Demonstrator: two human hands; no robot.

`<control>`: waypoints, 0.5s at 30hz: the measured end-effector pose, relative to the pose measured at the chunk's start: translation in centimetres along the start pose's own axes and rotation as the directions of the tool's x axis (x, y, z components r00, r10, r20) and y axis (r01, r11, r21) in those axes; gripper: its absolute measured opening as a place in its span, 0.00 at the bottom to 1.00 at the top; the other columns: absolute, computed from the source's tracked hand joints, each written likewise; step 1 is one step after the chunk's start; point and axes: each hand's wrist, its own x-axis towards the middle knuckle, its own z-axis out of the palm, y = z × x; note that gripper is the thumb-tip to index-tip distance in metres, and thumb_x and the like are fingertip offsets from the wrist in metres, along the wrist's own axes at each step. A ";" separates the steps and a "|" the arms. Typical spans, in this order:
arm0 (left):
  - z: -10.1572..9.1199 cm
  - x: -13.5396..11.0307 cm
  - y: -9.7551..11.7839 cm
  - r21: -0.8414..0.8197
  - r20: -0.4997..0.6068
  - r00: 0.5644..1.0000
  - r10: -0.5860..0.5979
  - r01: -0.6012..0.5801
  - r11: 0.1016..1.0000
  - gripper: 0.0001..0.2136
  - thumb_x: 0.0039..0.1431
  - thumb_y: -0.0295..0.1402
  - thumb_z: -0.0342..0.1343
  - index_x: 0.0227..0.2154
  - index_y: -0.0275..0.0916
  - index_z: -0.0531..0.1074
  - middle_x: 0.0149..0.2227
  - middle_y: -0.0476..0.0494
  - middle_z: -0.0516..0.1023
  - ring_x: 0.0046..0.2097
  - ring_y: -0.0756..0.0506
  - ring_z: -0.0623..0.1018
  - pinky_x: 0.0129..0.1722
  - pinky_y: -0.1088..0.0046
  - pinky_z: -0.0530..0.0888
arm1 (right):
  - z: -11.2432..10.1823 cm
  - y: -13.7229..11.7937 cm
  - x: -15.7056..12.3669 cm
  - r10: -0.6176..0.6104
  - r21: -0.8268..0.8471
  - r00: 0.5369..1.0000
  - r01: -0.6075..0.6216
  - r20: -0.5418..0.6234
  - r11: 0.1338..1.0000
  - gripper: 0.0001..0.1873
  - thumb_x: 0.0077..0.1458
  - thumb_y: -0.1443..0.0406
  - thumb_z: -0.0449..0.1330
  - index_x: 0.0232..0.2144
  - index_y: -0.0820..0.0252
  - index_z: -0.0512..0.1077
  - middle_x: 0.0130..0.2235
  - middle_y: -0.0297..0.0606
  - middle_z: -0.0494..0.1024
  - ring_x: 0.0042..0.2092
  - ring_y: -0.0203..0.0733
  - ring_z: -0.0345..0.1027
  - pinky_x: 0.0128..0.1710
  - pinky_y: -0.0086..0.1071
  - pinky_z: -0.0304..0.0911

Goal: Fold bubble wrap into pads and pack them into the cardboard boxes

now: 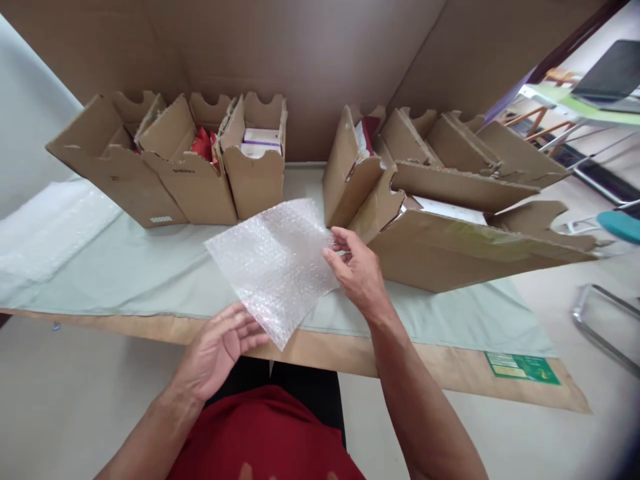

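Note:
A clear sheet of bubble wrap [277, 265] lies tilted over the front of the table. My left hand [220, 347] sits at the sheet's near corner with its fingers stretched out flat under the edge. My right hand [356, 270] pinches the sheet's right edge between thumb and fingers. Both forearms reach in from below.
A pale cloth [125, 267] covers the cardboard table top. Three open cardboard bins [195, 180] stand at the back left, holding red and white packs. More bins [450, 220] lean at the right. More bubble wrap [50, 227] lies at the far left. A green label [523, 368] sits on the table's front right.

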 end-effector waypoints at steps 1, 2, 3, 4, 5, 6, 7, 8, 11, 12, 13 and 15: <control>0.0 0.0 -0.4 -0.009 0.032 0.999 -0.037 0.038 0.999 0.15 0.48 0.33 0.74 0.39 0.38 0.81 0.40 0.41 0.85 0.42 0.42 0.83 0.42 0.66 0.82 | -0.2 0.0 -0.1 -0.017 -0.010 1.000 0.017 -0.023 1.000 0.22 0.59 0.59 0.61 0.55 0.57 0.73 0.50 0.44 0.82 0.46 0.49 0.76 0.43 0.41 0.72; 0.0 -0.1 -0.7 -0.013 0.062 0.996 -0.067 0.068 0.998 0.14 0.49 0.33 0.74 0.39 0.39 0.81 0.40 0.41 0.84 0.41 0.43 0.83 0.43 0.65 0.83 | -0.3 0.0 -0.5 -0.039 -0.030 0.998 0.038 -0.054 0.999 0.23 0.60 0.59 0.61 0.56 0.56 0.72 0.53 0.46 0.81 0.49 0.50 0.76 0.44 0.43 0.73; 0.0 -0.1 -1.1 -0.010 0.085 0.992 -0.088 0.089 0.996 0.13 0.51 0.33 0.73 0.39 0.39 0.81 0.40 0.42 0.84 0.41 0.44 0.83 0.43 0.65 0.82 | -0.5 -0.1 -1.2 -0.067 -0.060 0.994 0.061 -0.087 0.996 0.22 0.62 0.59 0.60 0.57 0.56 0.72 0.55 0.46 0.79 0.52 0.51 0.75 0.46 0.44 0.73; 0.0 -0.1 -1.5 0.000 0.106 0.989 -0.103 0.104 0.995 0.13 0.52 0.33 0.73 0.40 0.38 0.81 0.40 0.42 0.84 0.42 0.44 0.82 0.43 0.66 0.82 | -0.6 -0.3 -2.0 -0.100 -0.096 0.989 0.090 -0.111 0.991 0.21 0.63 0.60 0.60 0.57 0.55 0.72 0.57 0.46 0.78 0.54 0.51 0.74 0.49 0.46 0.72; 0.1 -0.1 -1.8 0.011 0.121 0.986 -0.115 0.114 0.993 0.12 0.54 0.34 0.72 0.40 0.38 0.81 0.40 0.42 0.83 0.42 0.44 0.82 0.43 0.66 0.82 | -0.8 -0.3 -2.9 -0.135 -0.130 0.984 0.120 -0.119 0.984 0.19 0.64 0.61 0.59 0.57 0.54 0.72 0.57 0.46 0.78 0.56 0.51 0.73 0.53 0.48 0.71; 0.1 0.0 -2.1 0.024 0.131 0.984 -0.124 0.122 0.992 0.12 0.55 0.34 0.71 0.40 0.38 0.81 0.40 0.42 0.83 0.42 0.44 0.82 0.43 0.66 0.82 | -0.9 -0.4 -3.8 -0.168 -0.156 0.980 0.151 -0.104 0.976 0.18 0.65 0.62 0.59 0.56 0.54 0.73 0.57 0.45 0.78 0.57 0.51 0.73 0.56 0.49 0.70; 0.2 0.0 -2.4 0.036 0.136 0.982 -0.132 0.128 0.991 0.12 0.55 0.35 0.71 0.40 0.38 0.80 0.40 0.42 0.82 0.42 0.44 0.82 0.43 0.66 0.82 | -0.9 -0.4 -4.5 -0.197 -0.170 0.978 0.183 -0.067 0.968 0.16 0.66 0.63 0.58 0.55 0.54 0.73 0.57 0.45 0.78 0.58 0.51 0.72 0.58 0.50 0.68; 0.4 0.0 -2.7 0.050 0.139 0.981 -0.139 0.133 0.990 0.11 0.55 0.36 0.71 0.39 0.38 0.80 0.39 0.42 0.82 0.42 0.44 0.82 0.43 0.65 0.82 | -0.9 -0.4 -5.1 -0.218 -0.176 0.976 0.213 -0.013 0.961 0.16 0.67 0.64 0.58 0.55 0.54 0.74 0.58 0.45 0.78 0.60 0.51 0.72 0.60 0.51 0.67; 0.6 -0.7 -3.5 0.152 0.200 0.959 -0.202 0.174 0.973 0.13 0.56 0.41 0.70 0.38 0.38 0.81 0.41 0.40 0.83 0.45 0.41 0.82 0.43 0.64 0.82 | -0.2 0.1 -5.6 -0.239 -0.189 0.949 0.278 0.203 0.942 0.17 0.67 0.65 0.58 0.56 0.55 0.75 0.61 0.47 0.76 0.62 0.52 0.69 0.62 0.54 0.64; 0.6 -1.1 -3.6 0.229 0.252 0.933 -0.257 0.201 0.953 0.14 0.57 0.43 0.69 0.39 0.38 0.81 0.42 0.38 0.84 0.46 0.40 0.83 0.43 0.64 0.81 | 0.1 0.4 -5.5 -0.236 -0.191 0.927 0.298 0.290 0.935 0.16 0.66 0.66 0.58 0.55 0.55 0.76 0.60 0.47 0.77 0.62 0.53 0.69 0.62 0.54 0.64; 0.5 -1.6 -3.5 0.328 0.314 0.891 -0.328 0.223 0.918 0.15 0.58 0.44 0.68 0.41 0.39 0.82 0.44 0.36 0.84 0.46 0.40 0.83 0.43 0.64 0.81 | 0.5 0.7 -5.4 -0.230 -0.190 0.900 0.316 0.371 0.930 0.15 0.65 0.67 0.59 0.53 0.56 0.77 0.60 0.47 0.77 0.62 0.53 0.70 0.61 0.55 0.65; 0.2 -2.4 -2.5 0.535 0.398 0.806 -0.439 0.185 0.824 0.17 0.60 0.46 0.65 0.47 0.42 0.82 0.47 0.35 0.85 0.46 0.39 0.84 0.45 0.62 0.80 | 0.9 1.4 -5.2 -0.219 -0.175 0.852 0.335 0.475 0.926 0.12 0.63 0.68 0.62 0.48 0.57 0.79 0.58 0.46 0.79 0.61 0.54 0.70 0.60 0.55 0.65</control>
